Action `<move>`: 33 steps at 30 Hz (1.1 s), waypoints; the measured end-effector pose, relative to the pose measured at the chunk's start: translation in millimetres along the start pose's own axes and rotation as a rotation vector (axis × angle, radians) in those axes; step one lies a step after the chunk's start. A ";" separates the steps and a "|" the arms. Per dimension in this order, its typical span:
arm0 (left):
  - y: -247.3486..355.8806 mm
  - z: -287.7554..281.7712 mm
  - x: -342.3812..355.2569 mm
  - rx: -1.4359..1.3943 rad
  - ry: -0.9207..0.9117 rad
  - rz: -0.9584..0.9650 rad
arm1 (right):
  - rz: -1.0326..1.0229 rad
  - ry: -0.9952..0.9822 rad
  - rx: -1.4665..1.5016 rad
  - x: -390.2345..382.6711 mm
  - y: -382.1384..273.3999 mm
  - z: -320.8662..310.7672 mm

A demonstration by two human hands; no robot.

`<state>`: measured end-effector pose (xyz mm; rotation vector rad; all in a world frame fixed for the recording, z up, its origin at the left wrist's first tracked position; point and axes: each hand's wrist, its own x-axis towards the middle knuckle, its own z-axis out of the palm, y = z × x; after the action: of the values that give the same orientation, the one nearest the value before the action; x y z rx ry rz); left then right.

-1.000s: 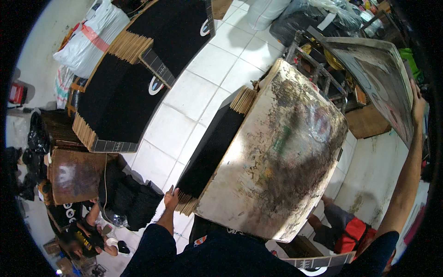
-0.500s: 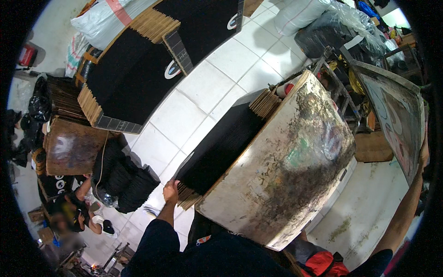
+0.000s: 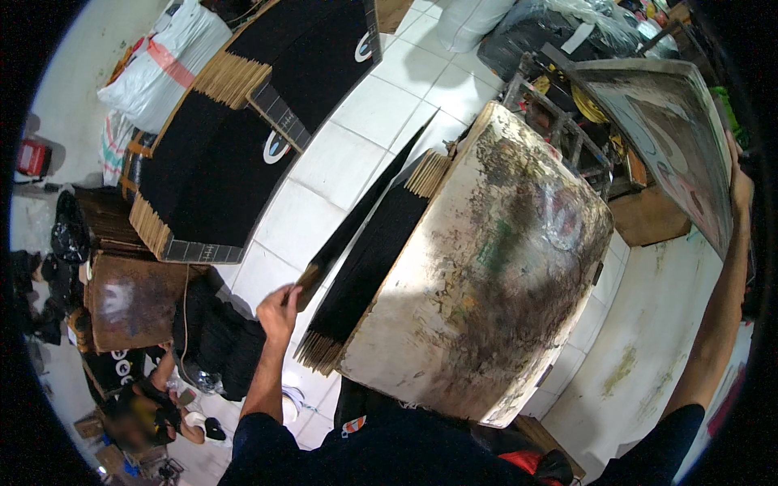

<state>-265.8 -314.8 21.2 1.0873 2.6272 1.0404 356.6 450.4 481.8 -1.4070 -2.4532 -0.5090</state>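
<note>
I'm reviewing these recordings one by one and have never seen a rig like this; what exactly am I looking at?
There is no machine here: a person works with two bare hands, seen from above by a wide fisheye camera on their head, so straight edges look bent. The left hand holds a thin black sheet by its near end. Beside it lies a stack of black sheets with tan ends, next to a large white board with dark stains. The right hand is at the outer edge of a tilted, grey framed panel. Farther left, larger black stacks with tan edges stand beyond white floor tiles.
</note>
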 end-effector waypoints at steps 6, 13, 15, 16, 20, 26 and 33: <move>94.2 29.1 74.9 -0.366 0.085 -0.203 | 0.077 0.031 0.130 -23.6 -74.8 -14.2; 232.3 -6.8 157.6 -0.305 0.214 0.239 | 0.272 0.079 0.172 -32.9 -126.0 -28.3; 267.4 -37.9 139.0 -0.283 0.237 0.370 | 0.244 0.029 0.170 -30.7 -126.1 -28.2; 282.9 -53.7 127.5 -0.221 0.250 0.480 | 0.234 0.052 0.173 -29.2 -124.8 -27.3; 335.2 -99.9 68.7 -0.033 0.171 0.870 | 0.209 0.014 0.216 -21.3 -119.2 -23.4; 373.0 -37.5 -79.5 -0.171 -0.725 1.263 | 0.198 0.240 0.090 -33.9 -150.5 -28.0; 360.0 141.2 -211.1 -0.086 -0.689 1.422 | 0.399 0.177 0.158 -68.5 -198.4 -66.5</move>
<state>147.9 -193.4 111.7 2.6847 1.0291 0.5905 222.0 276.2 481.5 -1.6475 -1.9587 -0.3245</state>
